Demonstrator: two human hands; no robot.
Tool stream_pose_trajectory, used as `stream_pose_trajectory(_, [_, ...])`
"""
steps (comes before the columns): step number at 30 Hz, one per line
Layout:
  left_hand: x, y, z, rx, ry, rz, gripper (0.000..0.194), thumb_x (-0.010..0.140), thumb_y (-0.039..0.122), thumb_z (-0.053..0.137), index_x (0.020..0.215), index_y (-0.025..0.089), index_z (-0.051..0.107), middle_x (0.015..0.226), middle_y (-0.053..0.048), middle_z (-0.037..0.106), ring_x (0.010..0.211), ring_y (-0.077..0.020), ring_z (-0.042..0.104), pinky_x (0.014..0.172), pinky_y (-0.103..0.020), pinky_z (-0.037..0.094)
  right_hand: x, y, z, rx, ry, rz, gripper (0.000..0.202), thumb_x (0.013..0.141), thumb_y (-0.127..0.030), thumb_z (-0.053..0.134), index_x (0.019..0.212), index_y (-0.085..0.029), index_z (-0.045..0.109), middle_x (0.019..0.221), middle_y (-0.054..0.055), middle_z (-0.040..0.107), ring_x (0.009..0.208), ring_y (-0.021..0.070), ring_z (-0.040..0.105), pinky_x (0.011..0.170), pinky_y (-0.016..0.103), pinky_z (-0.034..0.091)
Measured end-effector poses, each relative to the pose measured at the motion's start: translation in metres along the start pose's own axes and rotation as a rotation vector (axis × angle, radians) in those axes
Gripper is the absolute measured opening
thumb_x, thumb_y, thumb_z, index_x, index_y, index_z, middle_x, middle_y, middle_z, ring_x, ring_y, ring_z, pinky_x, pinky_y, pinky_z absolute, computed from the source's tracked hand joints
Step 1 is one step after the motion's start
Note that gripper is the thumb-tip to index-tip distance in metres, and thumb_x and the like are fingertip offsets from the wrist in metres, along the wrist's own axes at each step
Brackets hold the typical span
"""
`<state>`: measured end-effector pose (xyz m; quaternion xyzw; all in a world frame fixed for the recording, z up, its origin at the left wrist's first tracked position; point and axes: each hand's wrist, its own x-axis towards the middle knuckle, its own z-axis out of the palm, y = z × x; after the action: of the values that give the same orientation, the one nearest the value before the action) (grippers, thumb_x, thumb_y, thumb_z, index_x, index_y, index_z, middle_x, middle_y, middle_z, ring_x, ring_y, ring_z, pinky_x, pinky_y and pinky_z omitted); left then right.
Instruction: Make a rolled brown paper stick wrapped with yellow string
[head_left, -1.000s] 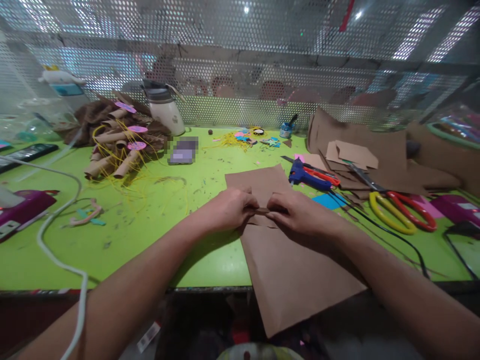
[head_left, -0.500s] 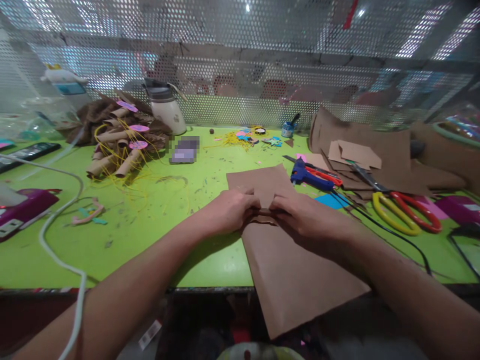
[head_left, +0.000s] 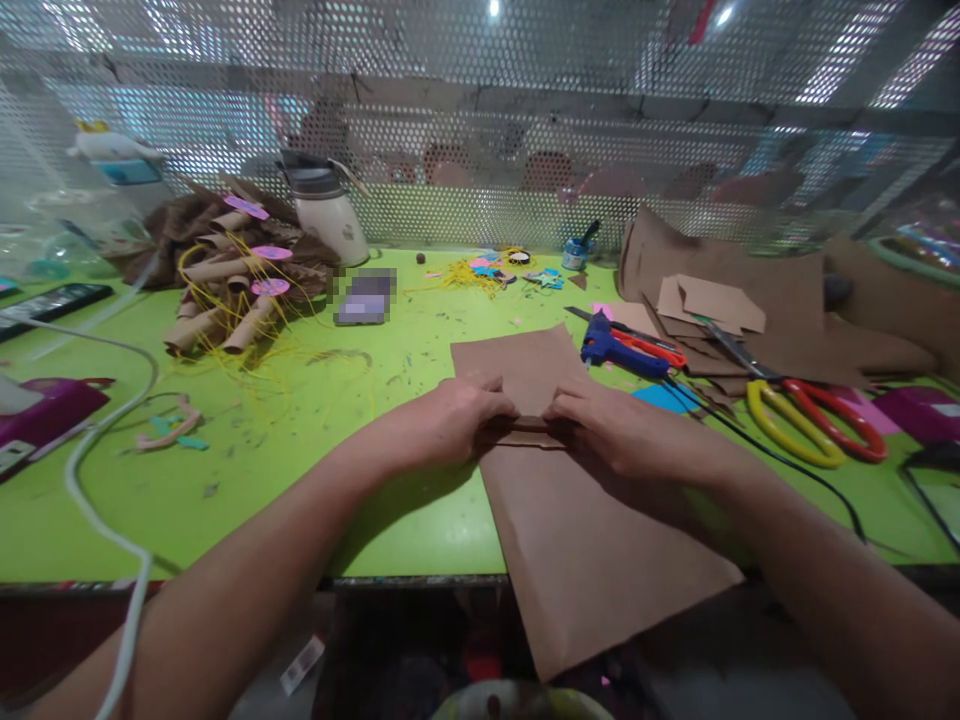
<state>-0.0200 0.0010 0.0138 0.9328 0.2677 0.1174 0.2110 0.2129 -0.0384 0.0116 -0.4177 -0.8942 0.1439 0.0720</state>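
A long sheet of brown kraft paper (head_left: 600,550) lies on the green table, its near end hanging past the front edge. Across its middle runs a narrow folded or rolled strip (head_left: 531,432). My left hand (head_left: 471,415) pinches the strip's left end between thumb and fingers. At the right end, my right hand (head_left: 604,420) grips the same strip, fingers curled in. Both hands rest low on the paper, and parts of the fingertips are hidden. Just beyond my right hand lies a blue glue gun (head_left: 622,348).
Scissors with yellow and red handles (head_left: 814,420) and brown paper pieces (head_left: 712,305) lie right. Left are paper rolls with yellow strings (head_left: 251,325), a phone (head_left: 365,297), a jug (head_left: 330,220) and a white cable (head_left: 97,510). A perforated metal screen (head_left: 465,120) closes the back.
My hands stay on the strip with barely any movement; its fold looks slightly straighter and flatter. The view has shifted a little.
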Motion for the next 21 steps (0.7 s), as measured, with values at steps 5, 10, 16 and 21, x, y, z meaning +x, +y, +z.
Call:
stream_pose_trajectory(5, [-0.0003, 0.0021, -0.0004, 0.110, 0.007, 0.064, 0.015, 0.078, 0.008, 0.047, 0.075, 0.015, 0.060, 0.079, -0.004, 0.050, 0.068, -0.0126, 0.045, 0.062, -0.025, 0.034, -0.0016, -0.0037, -0.0014, -0.020, 0.006, -0.015, 0.007, 0.087, -0.017, 0.045, 0.086, -0.019, 0.052, 0.088, 0.004, 0.053, 0.078, 0.0157, 0.048, 0.065, 0.027, 0.035])
stream_pose_trajectory(10, [-0.0008, 0.0023, -0.0008, 0.132, -0.005, 0.069, 0.014, 0.077, 0.008, 0.048, 0.073, 0.015, 0.060, 0.079, -0.003, 0.051, 0.069, -0.0126, 0.046, 0.062, -0.024, 0.034, -0.0023, -0.0046, -0.0009, -0.033, 0.011, -0.039, 0.009, 0.089, -0.018, 0.042, 0.088, -0.019, 0.051, 0.090, 0.004, 0.052, 0.081, 0.0164, 0.048, 0.067, 0.028, 0.036])
stream_pose_trajectory(16, [-0.0009, 0.0020, -0.0011, 0.116, -0.016, 0.067, 0.016, 0.076, 0.007, 0.047, 0.073, 0.015, 0.060, 0.079, -0.003, 0.051, 0.069, -0.0123, 0.046, 0.062, -0.024, 0.034, -0.0049, -0.0041, -0.0003, -0.041, 0.034, -0.070, 0.010, 0.089, -0.019, 0.042, 0.089, -0.020, 0.052, 0.090, 0.005, 0.053, 0.082, 0.0171, 0.049, 0.069, 0.029, 0.037])
stream_pose_trajectory(21, [-0.0014, 0.0022, -0.0007, 0.133, -0.010, 0.064, 0.018, 0.072, 0.004, 0.048, 0.074, 0.015, 0.062, 0.078, -0.003, 0.051, 0.068, -0.0126, 0.046, 0.060, -0.024, 0.033, -0.0063, -0.0043, 0.0018, -0.064, 0.041, -0.070, 0.011, 0.089, -0.017, 0.042, 0.092, -0.020, 0.052, 0.092, 0.005, 0.053, 0.083, 0.0176, 0.049, 0.071, 0.030, 0.038])
